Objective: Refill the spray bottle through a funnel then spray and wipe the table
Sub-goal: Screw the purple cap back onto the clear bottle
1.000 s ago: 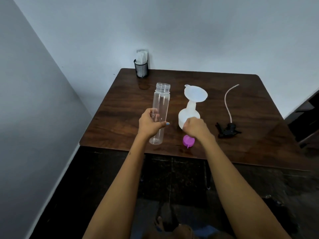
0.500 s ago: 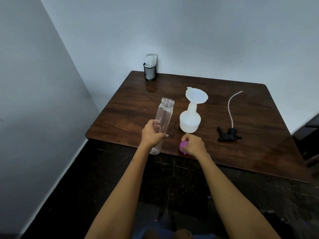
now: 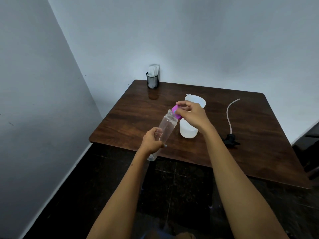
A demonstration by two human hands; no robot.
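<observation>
My left hand [image 3: 152, 141] grips a clear, seemingly empty plastic bottle [image 3: 166, 128] near its base, tilted with its open threaded neck pointing up and right. My right hand [image 3: 192, 113] holds a purple cap [image 3: 177, 112] right at that neck. Behind my right hand stands the white spray bottle [image 3: 188, 131] with a white funnel [image 3: 198, 100] in its mouth, both partly hidden. The black spray head [image 3: 230, 139] with its long clear tube [image 3: 230, 112] lies on the brown wooden table [image 3: 255, 144] to the right.
A black mesh holder [image 3: 152, 81] with white paper stands at the table's far left corner against the wall. Walls close in on the left and behind. Dark floor lies below the table's near edge.
My right hand picked the purple cap up off the table's front edge and brought it to the clear bottle's neck. My left hand lifted and tilted the bottle.
</observation>
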